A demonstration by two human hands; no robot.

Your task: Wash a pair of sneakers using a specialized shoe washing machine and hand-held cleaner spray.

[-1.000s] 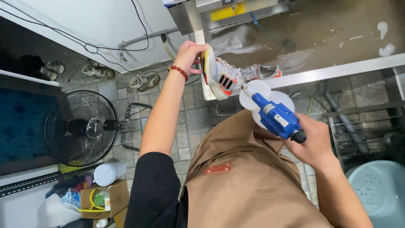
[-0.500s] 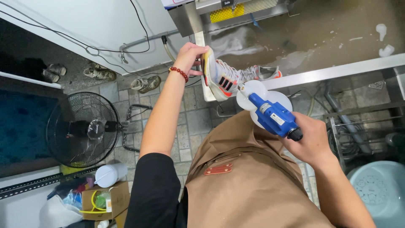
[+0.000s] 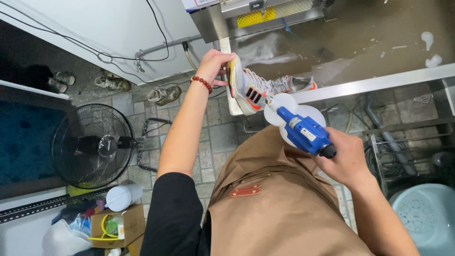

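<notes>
Looking down from the head camera, I am starting at the far left, well away from either grip, where a black floor fan (image 3: 92,144) is standing on the stone tiles, with a white lidded cup (image 3: 123,196) and a cardboard box (image 3: 116,223) of odds and ends lying below it. Two worn shoes (image 3: 163,94) are sitting by the wall, just to the left of my raised forearm.

My left hand (image 3: 214,64) is closing around the heel end of a white sneaker (image 3: 251,90) with dark stripes and orange accents; the fingers are wrapping the back of it and the thumb is pressing from the near side, so the grasp is tight on the shoe. A red bead bracelet (image 3: 203,83) is circling that wrist. The sneaker is hanging sideways from this grip, its toe pointing right, over the metal edge of a wet sink (image 3: 369,83).

Just right of the shoe's side, a blue handheld tool (image 3: 305,134) with a round white head (image 3: 284,106) is angling up toward it; the white head is touching or nearly touching the sneaker, and I cannot tell which. My right hand (image 3: 348,161) is wrapping fully around the tool's rear end, fingers curled tight.

Below both grips my brown apron (image 3: 279,208) is filling the frame, and at the far lower right a pale blue basin (image 3: 426,213) is sitting under the sink frame.
</notes>
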